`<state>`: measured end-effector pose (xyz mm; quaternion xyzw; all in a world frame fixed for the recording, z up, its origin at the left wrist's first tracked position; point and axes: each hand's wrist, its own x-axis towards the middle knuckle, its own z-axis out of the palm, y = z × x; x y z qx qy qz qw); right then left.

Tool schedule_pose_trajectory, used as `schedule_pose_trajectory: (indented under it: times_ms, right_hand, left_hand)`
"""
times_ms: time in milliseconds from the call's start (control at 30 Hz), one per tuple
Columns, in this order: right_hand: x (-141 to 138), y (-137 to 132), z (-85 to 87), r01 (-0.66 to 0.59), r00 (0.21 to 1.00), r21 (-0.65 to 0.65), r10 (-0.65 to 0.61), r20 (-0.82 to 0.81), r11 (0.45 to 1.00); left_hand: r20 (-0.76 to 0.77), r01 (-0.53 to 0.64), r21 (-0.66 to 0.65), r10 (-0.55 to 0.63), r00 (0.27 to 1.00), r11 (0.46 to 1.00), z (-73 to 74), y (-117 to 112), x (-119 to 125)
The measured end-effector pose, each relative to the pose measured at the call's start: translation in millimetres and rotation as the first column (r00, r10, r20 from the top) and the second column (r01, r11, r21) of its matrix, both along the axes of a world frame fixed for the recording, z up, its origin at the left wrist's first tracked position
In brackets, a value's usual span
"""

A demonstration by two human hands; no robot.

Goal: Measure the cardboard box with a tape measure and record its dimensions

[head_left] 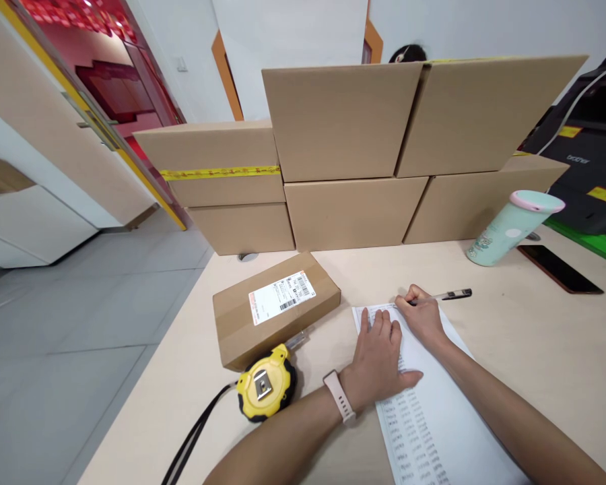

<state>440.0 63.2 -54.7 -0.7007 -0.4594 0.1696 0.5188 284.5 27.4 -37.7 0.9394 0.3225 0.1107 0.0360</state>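
My right hand (424, 315) is closed around a pen (447, 295), with the tip at the top of a printed sheet (434, 411) covered in rows of small text. My left hand (378, 357) lies flat on the sheet's upper left part with its fingers stretched out, and a pale watch band circles its wrist. Left of the sheet sits a small cardboard parcel (275, 306) with a white shipping label. A yellow tape measure (266, 387) with a black strap lies against the parcel's near corner.
Stacked cardboard boxes (353, 155) wall off the back of the pale table (535, 337). A mint-green bottle (512, 228) stands at the right, beside a dark phone (558, 268) and a black printer (586, 155). The top of a person's head (408, 54) shows behind the boxes.
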Motion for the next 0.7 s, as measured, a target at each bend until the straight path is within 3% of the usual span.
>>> schedule_pose_trajectory:
  times_ms: [700]
  right_hand:
    - [0.9,0.0,-0.4,-0.014,1.000,-0.007,0.014,0.018,1.000]
  left_hand:
    - [0.000,0.008,-0.015,-0.008,1.000,1.000,1.3,-0.7,-0.7]
